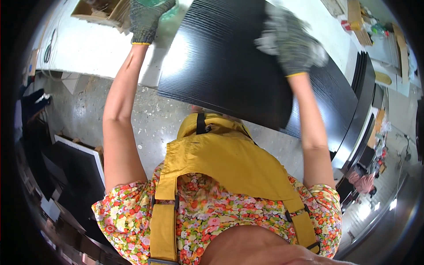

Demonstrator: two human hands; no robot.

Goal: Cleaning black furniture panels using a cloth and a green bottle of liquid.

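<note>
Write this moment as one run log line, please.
left hand: gloved, above white table | right hand: gloved, on black panel

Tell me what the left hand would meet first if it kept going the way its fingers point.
Probably the open cardboard box just beyond the gloved left hand; the fingertips run out of frame, and depth is unclear.

Both arms stretched forward, gloved left hand (148, 17) and right hand (293, 42) raised

So the big black wood-grain panel (221, 62) lies on the white table (88, 48), overhanging its near edge. Stack of black panels (360, 101) along the right edge, brown cardboard box (99, 11) at the far left corner.
</note>
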